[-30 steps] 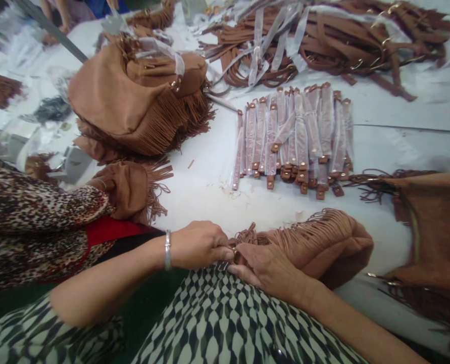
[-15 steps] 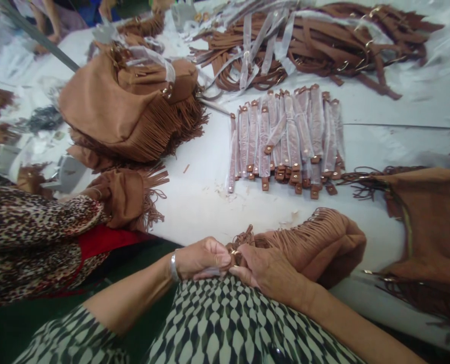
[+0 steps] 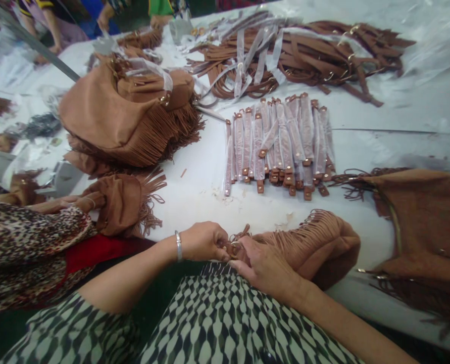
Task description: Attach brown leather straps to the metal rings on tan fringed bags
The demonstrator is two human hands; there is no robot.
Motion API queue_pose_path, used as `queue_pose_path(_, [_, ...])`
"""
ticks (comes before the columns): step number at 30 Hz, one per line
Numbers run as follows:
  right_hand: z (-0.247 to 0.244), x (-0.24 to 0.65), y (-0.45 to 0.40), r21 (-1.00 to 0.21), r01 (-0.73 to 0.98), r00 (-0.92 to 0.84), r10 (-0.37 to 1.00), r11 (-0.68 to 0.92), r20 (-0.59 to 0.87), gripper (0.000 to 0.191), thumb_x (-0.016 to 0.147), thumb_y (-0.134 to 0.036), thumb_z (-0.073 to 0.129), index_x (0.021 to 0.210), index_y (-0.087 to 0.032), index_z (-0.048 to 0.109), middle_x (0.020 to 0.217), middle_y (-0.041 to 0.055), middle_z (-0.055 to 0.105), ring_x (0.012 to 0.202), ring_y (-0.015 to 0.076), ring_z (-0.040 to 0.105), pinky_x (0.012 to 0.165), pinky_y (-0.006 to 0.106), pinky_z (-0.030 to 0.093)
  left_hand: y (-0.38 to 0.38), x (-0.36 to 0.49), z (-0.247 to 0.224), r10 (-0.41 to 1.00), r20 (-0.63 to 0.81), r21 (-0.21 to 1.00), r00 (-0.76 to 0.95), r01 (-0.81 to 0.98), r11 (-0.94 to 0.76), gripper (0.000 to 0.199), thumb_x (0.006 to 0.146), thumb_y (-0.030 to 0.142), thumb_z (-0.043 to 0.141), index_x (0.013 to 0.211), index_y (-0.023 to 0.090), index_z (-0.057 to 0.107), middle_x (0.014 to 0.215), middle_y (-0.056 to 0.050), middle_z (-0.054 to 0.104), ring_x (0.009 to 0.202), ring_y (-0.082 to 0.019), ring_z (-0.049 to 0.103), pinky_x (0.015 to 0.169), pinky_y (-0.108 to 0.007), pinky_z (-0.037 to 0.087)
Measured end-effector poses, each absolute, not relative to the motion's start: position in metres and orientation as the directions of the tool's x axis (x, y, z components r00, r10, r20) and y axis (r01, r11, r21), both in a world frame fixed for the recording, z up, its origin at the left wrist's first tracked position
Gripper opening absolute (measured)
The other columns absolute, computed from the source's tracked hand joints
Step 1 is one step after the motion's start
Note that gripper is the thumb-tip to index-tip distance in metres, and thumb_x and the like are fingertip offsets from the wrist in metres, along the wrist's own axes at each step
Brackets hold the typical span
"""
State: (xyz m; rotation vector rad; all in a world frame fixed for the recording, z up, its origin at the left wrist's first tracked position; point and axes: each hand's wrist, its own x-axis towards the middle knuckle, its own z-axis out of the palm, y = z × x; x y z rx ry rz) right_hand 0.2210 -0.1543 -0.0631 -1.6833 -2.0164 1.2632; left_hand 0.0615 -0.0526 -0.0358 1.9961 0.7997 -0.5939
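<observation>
A brown fringed bag [image 3: 327, 242] lies on its side at the table's front edge, close to my body. At its near end is a metal ring [image 3: 235, 245], with a bit of brown strap by it. My right hand [image 3: 266, 268] is closed on the bag's end beside the ring, thumb and fingers pinching. My left hand [image 3: 205, 241] pinches the brown strap just left of the ring. The fingertips of both hands almost meet, and they partly hide the strap and ring.
Plastic-wrapped short straps [image 3: 281, 141] lie in a row ahead. Behind them is a heap of long brown straps [image 3: 315, 55]. Fringed bags [image 3: 126, 111] are piled at left, and another bag [image 3: 429, 217] lies at right. A co-worker's patterned sleeve [image 3: 31, 242] is close on my left.
My left hand has risen slightly and turned, its fingers now pointing down at the strap. My right hand stays at the ring. The whole view has shifted a little.
</observation>
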Motion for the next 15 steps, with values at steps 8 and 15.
queue_pose_path(8, [-0.044,0.267,-0.145,-0.823,0.567,-0.441,0.852,0.021,-0.282,0.054,0.077,-0.024,0.056,0.127,-0.018,0.037,0.122,0.0102,0.052,0.111,0.0218,0.048,0.096,0.038,0.035,-0.026,0.063,-0.013,0.394,-0.453,0.635,0.8,0.6,-0.487,0.021,0.074,0.038,0.062,0.079,0.018,0.06,0.057,0.005,0.05,0.052,-0.008,0.041,0.05,-0.019,0.025])
queue_pose_path(15, [-0.042,0.301,-0.124,-0.443,0.885,-0.226,0.963,0.141,-0.145,0.056,0.074,-0.028,0.058,0.125,-0.013,0.04,0.113,0.0139,0.055,0.105,0.0288,0.05,0.091,0.043,0.038,0.015,0.117,0.012,0.41,-0.245,0.868,0.879,0.387,-0.31,0.028,0.062,0.027,0.071,0.08,0.012,0.056,0.062,0.005,0.048,0.055,-0.008,0.043,0.053,-0.021,0.036])
